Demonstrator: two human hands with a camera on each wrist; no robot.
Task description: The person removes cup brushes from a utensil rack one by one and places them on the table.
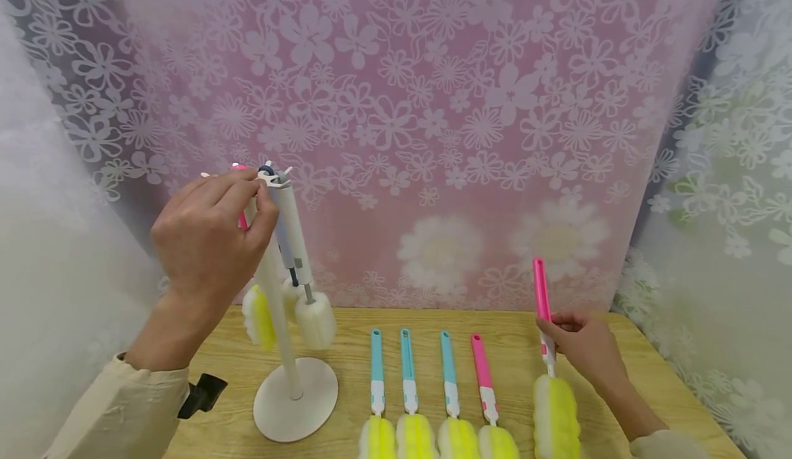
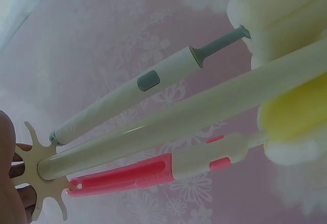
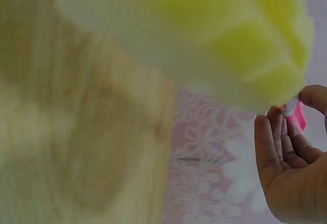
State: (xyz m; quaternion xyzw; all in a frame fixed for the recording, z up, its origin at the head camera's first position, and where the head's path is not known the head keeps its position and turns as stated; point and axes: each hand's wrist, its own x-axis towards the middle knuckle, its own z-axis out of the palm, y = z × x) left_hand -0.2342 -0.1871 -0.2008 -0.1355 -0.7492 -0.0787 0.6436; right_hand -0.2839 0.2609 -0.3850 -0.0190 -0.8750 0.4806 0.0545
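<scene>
Along the table's near edge lie four sponge brushes in a row. Toward the right edge, the right hand pinches a pink-handled sponge brush upright, sponge down. Farther left, the left hand grips the white hanging stand's top. Only the left wrist view shows its star-shaped notched disc holding a pink brush.

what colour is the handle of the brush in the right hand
Pink, on the brush that the right hand pinches; clearest in the head view.
</scene>
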